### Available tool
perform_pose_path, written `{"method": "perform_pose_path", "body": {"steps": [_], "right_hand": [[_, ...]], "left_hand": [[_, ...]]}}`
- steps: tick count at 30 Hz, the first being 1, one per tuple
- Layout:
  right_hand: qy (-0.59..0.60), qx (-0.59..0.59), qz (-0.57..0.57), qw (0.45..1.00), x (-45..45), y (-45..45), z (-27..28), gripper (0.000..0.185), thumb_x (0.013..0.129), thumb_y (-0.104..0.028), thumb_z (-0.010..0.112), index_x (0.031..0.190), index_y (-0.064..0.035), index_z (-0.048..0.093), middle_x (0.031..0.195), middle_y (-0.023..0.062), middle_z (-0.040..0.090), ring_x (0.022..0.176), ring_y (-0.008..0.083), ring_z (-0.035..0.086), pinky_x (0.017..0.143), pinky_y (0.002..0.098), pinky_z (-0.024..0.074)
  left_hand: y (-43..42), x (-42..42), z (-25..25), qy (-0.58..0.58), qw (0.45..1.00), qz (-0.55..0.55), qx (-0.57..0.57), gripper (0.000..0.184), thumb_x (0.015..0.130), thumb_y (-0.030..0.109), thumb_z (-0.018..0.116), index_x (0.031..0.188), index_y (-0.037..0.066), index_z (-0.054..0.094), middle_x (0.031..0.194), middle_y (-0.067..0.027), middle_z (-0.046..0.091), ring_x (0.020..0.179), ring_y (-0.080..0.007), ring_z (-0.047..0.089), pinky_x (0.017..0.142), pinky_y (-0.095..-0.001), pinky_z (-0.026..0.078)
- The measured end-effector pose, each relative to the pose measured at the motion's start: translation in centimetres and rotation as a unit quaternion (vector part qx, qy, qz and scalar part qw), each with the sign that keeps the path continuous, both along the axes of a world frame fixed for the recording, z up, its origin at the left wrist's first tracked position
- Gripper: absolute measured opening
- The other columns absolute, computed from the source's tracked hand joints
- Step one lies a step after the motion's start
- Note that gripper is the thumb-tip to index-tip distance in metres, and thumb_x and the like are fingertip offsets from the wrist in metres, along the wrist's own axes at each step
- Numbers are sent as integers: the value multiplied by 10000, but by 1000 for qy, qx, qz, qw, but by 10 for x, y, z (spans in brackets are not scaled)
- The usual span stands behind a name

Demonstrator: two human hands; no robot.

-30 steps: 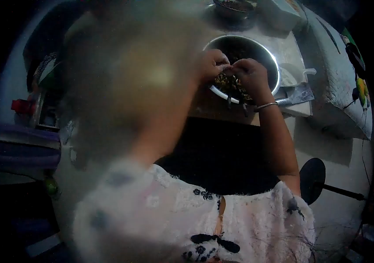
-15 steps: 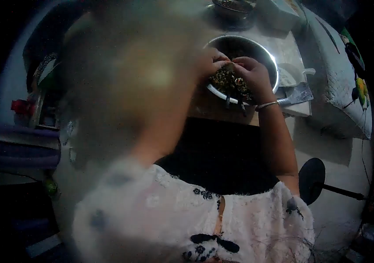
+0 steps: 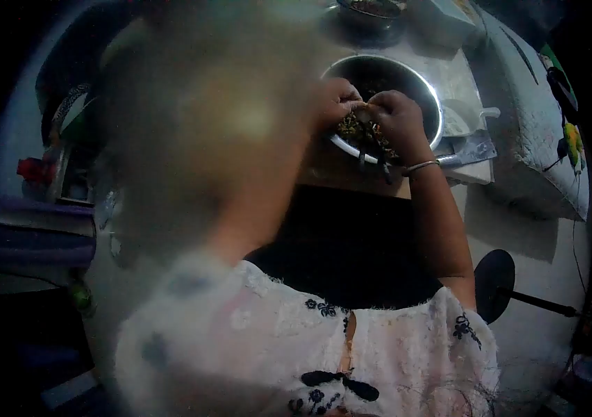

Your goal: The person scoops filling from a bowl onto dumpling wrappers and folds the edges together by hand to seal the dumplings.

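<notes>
A round metal bowl [image 3: 437, 104] holds a chopped, greenish-brown filling [image 3: 351, 129]. Over it, my left hand [image 3: 336, 103] and my right hand [image 3: 398, 117] meet with fingers pinched together. Between the fingertips is something small and pale that I cannot make out. Two dark handles [image 3: 385, 171] stick out over the bowl's near rim, below my hands. A bangle [image 3: 422, 167] circles my right wrist. A large blur covers part of the view left of my left hand.
Behind the bowl stands a second bowl [image 3: 373, 8] beside a white box [image 3: 442, 24]. A clear bag or wrapper [image 3: 473, 150] lies right of the metal bowl. Further right are a pale padded surface [image 3: 532, 132] and a dark round disc on a rod [image 3: 494, 286]. A red object [image 3: 35, 169] sits far left.
My hands stay above the bowl, their fingers shifting slightly around the small thing. At half a second ago the pale piece showed more between the fingertips.
</notes>
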State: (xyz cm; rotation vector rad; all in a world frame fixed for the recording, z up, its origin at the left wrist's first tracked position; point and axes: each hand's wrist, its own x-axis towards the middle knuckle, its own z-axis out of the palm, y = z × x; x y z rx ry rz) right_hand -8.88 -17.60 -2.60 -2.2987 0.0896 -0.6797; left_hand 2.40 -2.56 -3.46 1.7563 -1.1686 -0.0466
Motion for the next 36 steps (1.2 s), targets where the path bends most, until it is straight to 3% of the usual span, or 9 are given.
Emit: {"method": "perform_pose_path", "body": {"steps": [4,6,9,15,17,25,31,33,36], "right_hand": [[32,47,-4,998,-1,2,1,109,749,-110,681,842,-55,667,810,88,643,727,196,627,670,291,492],[49,189,-6,981,-1,2,1,135,774,-124,680,877,-37,672,826,72,666,728,144,623,671,263,488],[23,284,22,958,-2,2,3,163,795,-137,677,903,-14,673,835,62,678,729,101,612,663,240,485],[58,251,-2,966,-2,-2,5,158,795,-135,677,896,-14,679,809,60,679,701,99,609,641,238,485],[55,216,-3,975,-1,-4,2,149,792,-130,677,891,-19,679,805,63,680,697,103,611,641,242,486],[65,89,-2,994,-3,5,11,141,776,-131,690,863,-21,677,771,66,677,685,105,614,640,249,490],[80,153,5,985,-3,1,8,145,796,-143,673,852,-10,671,757,58,666,662,97,595,619,245,480],[132,266,31,954,-1,-2,6,173,818,-165,652,887,-7,660,760,42,651,635,99,578,588,242,467],[158,303,35,939,-3,-1,12,205,826,-191,643,907,-3,644,758,28,632,629,98,562,574,241,454]], "left_hand": [[-2,3,-2,0,998,29,49,104,748,132,706,786,44,663,764,-66,637,707,-176,604,636,-310,478],[-4,5,-4,1,998,41,56,104,759,133,694,802,43,664,773,-68,638,718,-178,605,642,-314,479],[-4,4,0,-9,996,68,49,116,787,147,671,838,43,666,817,-76,643,754,-178,608,668,-324,482],[-4,-1,6,50,998,36,24,145,807,189,664,901,82,685,885,-71,651,801,-194,620,708,-330,487],[-3,-2,16,-35,991,19,128,157,799,192,669,917,89,688,876,-76,653,800,-207,622,709,-340,491],[-1,1,3,-62,996,14,63,133,770,172,671,824,51,677,796,-95,646,749,-220,618,677,-345,488],[-3,4,8,-24,996,-19,84,187,791,230,648,810,45,665,755,-82,635,698,-200,593,640,-329,471],[-4,4,15,58,983,-4,177,233,812,272,633,813,40,655,734,-63,620,677,-162,560,624,-321,456],[-7,6,22,77,971,-13,225,265,825,306,625,839,42,647,726,-49,609,671,-132,530,615,-311,443]]}}
